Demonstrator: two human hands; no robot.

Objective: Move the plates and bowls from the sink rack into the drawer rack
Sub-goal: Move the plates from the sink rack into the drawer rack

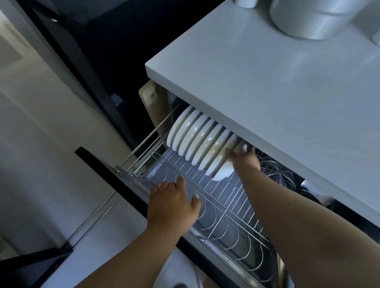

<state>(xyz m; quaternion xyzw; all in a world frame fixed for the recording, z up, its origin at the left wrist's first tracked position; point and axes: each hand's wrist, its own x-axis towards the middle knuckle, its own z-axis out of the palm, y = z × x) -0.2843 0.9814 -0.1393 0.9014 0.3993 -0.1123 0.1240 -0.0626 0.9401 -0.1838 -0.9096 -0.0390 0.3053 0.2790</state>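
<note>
Right grip (243,155) clasps the last white plate (221,164) in the drawer rack (223,207); left grip (172,204) rests released on its rail.

The drawer rack (215,200) is pulled out from under the countertop (272,93), whose front edge overhangs the rack's rear part. A row of plates (195,139) stands on edge in the rack's rear-left section, partly beneath the countertop edge. The right hand (244,158) grips the rightmost dish (221,166) at the right end of that row. The left hand (172,205) rests on the rack's front rail, in front of the plates. A wire strainer (276,175) lies in the drawer to the right of the right hand. A pot (314,16) sits at the countertop's rear edge.
</note>
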